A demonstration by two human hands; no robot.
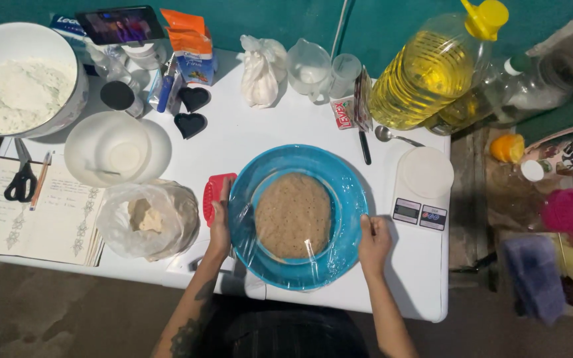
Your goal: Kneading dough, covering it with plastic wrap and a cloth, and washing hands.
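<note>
Round blue plastic bowl [339, 199] in the centre of the frame, on the white table [406, 278], covered with clear plastic film [319, 262]. Inside, a round brown speckled dough [293, 215], seen through the film.

Left hand [220, 222] flat against the left rim of the bowl, fingers together and stretched upward, pressing the film to the side. Right hand [374, 240] at the right rim, fingers curled and pinching the edge of the film.

Just left of the left hand, a small red plastic object [211, 195], partly hidden. Further left, a clear plastic bag with pale lumps [147, 219] and an open notebook [28, 212] with black scissors [21, 182] on it. Right of the bowl, a white kitchen scale [422, 185]. Upper right, a large bottle of yellow oil with a yellow cap [426, 73]. Upper left, a white bowl of flour [21, 79].
</note>
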